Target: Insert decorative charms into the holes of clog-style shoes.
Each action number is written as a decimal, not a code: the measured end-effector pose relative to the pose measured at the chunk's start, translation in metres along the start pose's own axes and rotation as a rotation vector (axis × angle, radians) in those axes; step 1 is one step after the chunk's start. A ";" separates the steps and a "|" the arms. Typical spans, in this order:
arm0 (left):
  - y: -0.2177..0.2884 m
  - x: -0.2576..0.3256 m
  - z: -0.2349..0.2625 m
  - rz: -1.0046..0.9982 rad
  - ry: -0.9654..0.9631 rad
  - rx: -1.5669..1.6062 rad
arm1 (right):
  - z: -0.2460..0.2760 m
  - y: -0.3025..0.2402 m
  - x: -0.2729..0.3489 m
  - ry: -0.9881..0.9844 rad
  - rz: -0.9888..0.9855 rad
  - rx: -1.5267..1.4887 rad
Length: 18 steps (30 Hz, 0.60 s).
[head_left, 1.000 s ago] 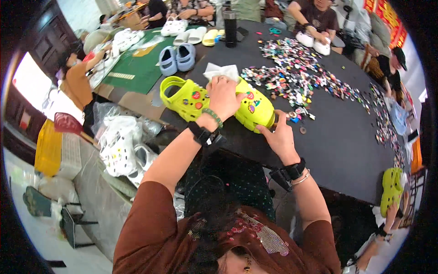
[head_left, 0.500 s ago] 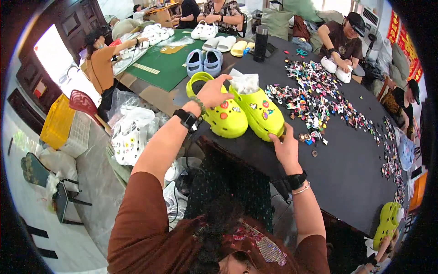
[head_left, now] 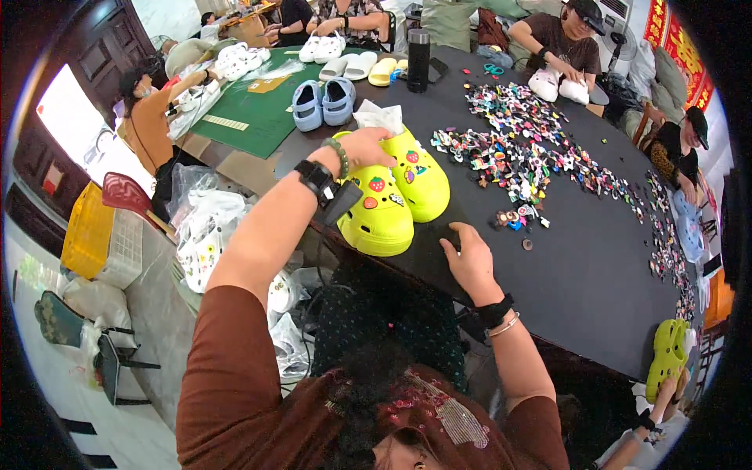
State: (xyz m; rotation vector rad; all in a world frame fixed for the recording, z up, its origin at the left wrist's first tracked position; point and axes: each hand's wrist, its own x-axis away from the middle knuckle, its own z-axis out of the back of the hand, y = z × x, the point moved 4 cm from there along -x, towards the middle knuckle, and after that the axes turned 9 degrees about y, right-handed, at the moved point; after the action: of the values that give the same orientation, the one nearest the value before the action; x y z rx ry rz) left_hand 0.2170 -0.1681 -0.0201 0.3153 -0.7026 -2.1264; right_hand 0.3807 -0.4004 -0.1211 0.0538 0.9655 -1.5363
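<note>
A pair of neon yellow clogs (head_left: pixel 395 200) with small charms stuck on them sits on the black table (head_left: pixel 595 258), toes toward me. My left hand (head_left: pixel 364 149) grips the heel end of the clogs, where white tissue paper (head_left: pixel 378 118) is stuffed in. My right hand (head_left: pixel 468 258) lies flat on the table just right of the clogs, fingers spread and holding nothing. A small cluster of charms (head_left: pixel 513 219) lies just beyond it.
A wide spread of colourful shoe charms (head_left: pixel 533 149) covers the table's far side. Blue clogs (head_left: pixel 323 102), a black bottle (head_left: pixel 417 49) and a green mat (head_left: pixel 251 110) lie beyond. Other people sit around the table. Bags of white clogs (head_left: pixel 204 235) stand at my left.
The yellow clogs have shifted left and toward the table edge with my left hand on them. My right hand has come off the right clog and now rests flat on the table.
</note>
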 end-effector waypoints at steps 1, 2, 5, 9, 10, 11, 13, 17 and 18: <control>-0.002 -0.002 -0.001 -0.003 0.023 -0.017 | 0.001 -0.005 0.003 -0.007 -0.021 0.004; -0.004 -0.002 -0.003 0.006 0.034 -0.019 | -0.001 -0.011 0.003 -0.012 -0.033 0.001; 0.005 -0.011 -0.006 -0.089 0.056 -0.280 | 0.000 -0.010 0.007 0.042 0.041 0.026; -0.013 0.016 0.015 -0.136 0.142 -0.297 | 0.001 -0.005 0.013 0.065 0.085 -0.018; -0.018 0.020 0.028 -0.129 0.151 -0.302 | 0.001 -0.006 0.014 0.059 0.079 -0.028; -0.024 0.026 0.042 -0.154 0.162 -0.287 | 0.001 -0.010 0.014 0.053 0.092 -0.041; -0.038 0.032 0.069 -0.212 0.206 -0.281 | 0.001 -0.017 0.012 0.017 0.061 0.026; -0.073 0.003 0.132 -0.150 0.239 -0.424 | 0.004 -0.021 0.009 0.003 0.071 0.056; -0.083 -0.008 0.146 -0.132 0.229 -0.466 | 0.003 -0.020 0.009 -0.004 0.066 0.065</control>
State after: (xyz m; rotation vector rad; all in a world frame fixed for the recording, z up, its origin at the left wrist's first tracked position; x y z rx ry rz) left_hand 0.1011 -0.0677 0.0498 0.3470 -0.0475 -2.2558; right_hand 0.3628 -0.4113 -0.1131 0.1273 0.9022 -1.5057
